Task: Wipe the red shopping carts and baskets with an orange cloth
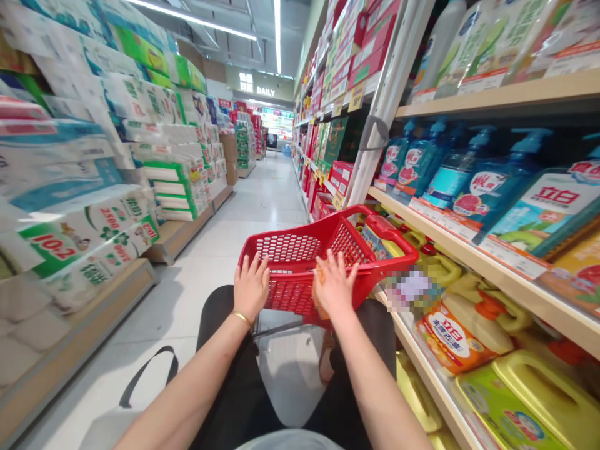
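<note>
A red plastic shopping basket (pixel 281 294) with perforated sides and a thick red handle (pixel 391 240) stands tilted in front of my knees. My left hand (pixel 250 287) lies at the basket's near left rim, fingers spread, with a thin bangle on the wrist. Farther right, my right hand (pixel 335 284) is over the near rim with its fingers stretched apart. Beside its thumb shows an orange-brown item (pixel 320 290), mostly covered by the hand; whether it is touched I cannot tell. Neither hand is closed around anything visible.
Shelves on the right hold blue pump bottles (pixel 482 178) and yellow detergent jugs (pixel 462 331) close to the basket. Stacked tissue packs (pixel 94 231) line the left side. A tiled aisle floor (pixel 262 181) runs ahead. A grey bag (pixel 107 428) lies at lower left.
</note>
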A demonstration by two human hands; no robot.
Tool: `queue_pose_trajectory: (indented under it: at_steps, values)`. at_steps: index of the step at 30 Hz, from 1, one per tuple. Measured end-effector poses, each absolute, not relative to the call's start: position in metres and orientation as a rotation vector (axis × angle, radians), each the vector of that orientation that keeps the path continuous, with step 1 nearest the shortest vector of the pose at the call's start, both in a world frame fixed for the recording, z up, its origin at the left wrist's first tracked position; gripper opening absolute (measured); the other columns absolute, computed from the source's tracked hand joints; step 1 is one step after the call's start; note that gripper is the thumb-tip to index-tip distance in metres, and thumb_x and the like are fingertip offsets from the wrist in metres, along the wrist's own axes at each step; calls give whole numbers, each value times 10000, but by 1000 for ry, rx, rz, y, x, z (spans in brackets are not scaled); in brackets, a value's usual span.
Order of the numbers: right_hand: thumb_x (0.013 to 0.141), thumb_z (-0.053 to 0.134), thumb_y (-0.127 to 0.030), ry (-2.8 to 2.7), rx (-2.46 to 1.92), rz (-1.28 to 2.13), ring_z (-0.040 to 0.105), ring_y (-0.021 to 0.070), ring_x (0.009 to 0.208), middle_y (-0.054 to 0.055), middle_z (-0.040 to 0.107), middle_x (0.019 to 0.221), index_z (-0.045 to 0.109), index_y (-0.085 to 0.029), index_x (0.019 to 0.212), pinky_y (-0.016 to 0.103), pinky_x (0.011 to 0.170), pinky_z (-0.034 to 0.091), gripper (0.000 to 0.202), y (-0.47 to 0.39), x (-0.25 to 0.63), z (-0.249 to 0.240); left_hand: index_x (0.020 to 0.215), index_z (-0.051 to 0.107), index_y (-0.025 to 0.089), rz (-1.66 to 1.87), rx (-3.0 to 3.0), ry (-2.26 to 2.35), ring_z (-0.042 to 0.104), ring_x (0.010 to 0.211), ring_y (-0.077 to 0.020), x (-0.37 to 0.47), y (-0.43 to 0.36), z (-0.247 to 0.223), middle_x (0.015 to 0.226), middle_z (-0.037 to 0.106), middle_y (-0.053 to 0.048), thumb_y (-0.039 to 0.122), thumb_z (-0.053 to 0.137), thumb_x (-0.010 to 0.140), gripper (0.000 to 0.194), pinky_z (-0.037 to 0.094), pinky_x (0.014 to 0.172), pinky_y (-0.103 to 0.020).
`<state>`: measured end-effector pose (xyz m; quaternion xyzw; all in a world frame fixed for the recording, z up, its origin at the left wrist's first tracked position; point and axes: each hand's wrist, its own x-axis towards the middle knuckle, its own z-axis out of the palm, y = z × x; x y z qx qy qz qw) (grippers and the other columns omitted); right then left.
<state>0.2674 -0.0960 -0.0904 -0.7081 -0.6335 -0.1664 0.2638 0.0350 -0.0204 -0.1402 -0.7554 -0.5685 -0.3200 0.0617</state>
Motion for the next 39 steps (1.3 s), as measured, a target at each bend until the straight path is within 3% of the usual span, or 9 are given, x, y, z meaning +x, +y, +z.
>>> queue_pose_trajectory:
  at_steps: [5, 8, 13, 16, 22, 26, 35, 39]
  values:
    - [1071, 398, -421, -1468, -2037, -629, 109, 367, 1609, 30, 289, 1718, 621, -299, 1447, 774, 1206, -66, 454, -107, 328, -72, 1574, 467, 266, -991, -2264, -1765, 232, 1596, -330, 38, -23, -137, 1662, 412, -61, 402, 299, 1077, 542, 261, 1263, -587]
    - [1066, 414, -413, -1474, -2012, -552, 60, 397, 1610, 19, 279, 1723, 647, -299, 1422, 780, 1206, -50, 441, -97, 294, -81, 1568, 477, 252, -990, -2261, -1753, 239, 1593, -337, 38, -24, -136, 1658, 418, -73, 402, 291, 1079, 544, 259, 1263, -592]
    - [1068, 434, -439, -1800, -1781, -279, 144, 348, 1605, -1, 340, 1699, 593, -361, 1464, 733, 1240, -42, 434, -75, 193, -109, 1561, 488, 224, -941, -2278, -1712, 272, 1581, -341, 35, -22, -138, 1644, 434, -100, 393, 270, 1082, 552, 297, 1246, -592]
    - [1068, 440, -453, -1868, -1710, -228, 187, 331, 1598, 6, 358, 1691, 596, -360, 1461, 699, 1259, -26, 432, -73, 179, -111, 1561, 486, 218, -938, -2281, -1679, 271, 1581, -343, 32, -20, -140, 1647, 428, -103, 400, 268, 1081, 558, 308, 1239, -594]
    - [1064, 426, -384, -1580, -1951, -499, 202, 345, 1591, 57, 346, 1695, 613, -301, 1457, 729, 1238, -34, 443, -102, 291, -81, 1570, 475, 254, -1004, -2266, -1702, 257, 1586, -339, 35, -20, -143, 1649, 428, -88, 395, 287, 1074, 549, 282, 1249, -607]
    - [1061, 416, -411, -1350, -2048, -661, 106, 399, 1602, 60, 268, 1725, 628, -274, 1444, 794, 1202, 15, 459, -107, 335, -66, 1570, 475, 270, -1048, -2252, -1737, 241, 1592, -338, 38, -20, -142, 1654, 424, -76, 391, 298, 1071, 543, 256, 1260, -609]
    - [1071, 434, -450, -1848, -1765, -261, 115, 332, 1614, 20, 305, 1714, 560, -346, 1498, 710, 1251, -32, 457, -74, 186, -112, 1558, 494, 234, -956, -2272, -1703, 271, 1579, -347, 34, -20, -142, 1651, 427, -94, 406, 262, 1082, 557, 281, 1251, -589]
    - [1070, 445, -439, -1860, -1752, -290, 152, 328, 1609, 20, 342, 1698, 571, -353, 1486, 714, 1244, -63, 444, -81, 202, -107, 1551, 504, 248, -958, -2267, -1703, 270, 1581, -342, 33, -20, -142, 1645, 438, -83, 410, 273, 1080, 549, 293, 1247, -585]
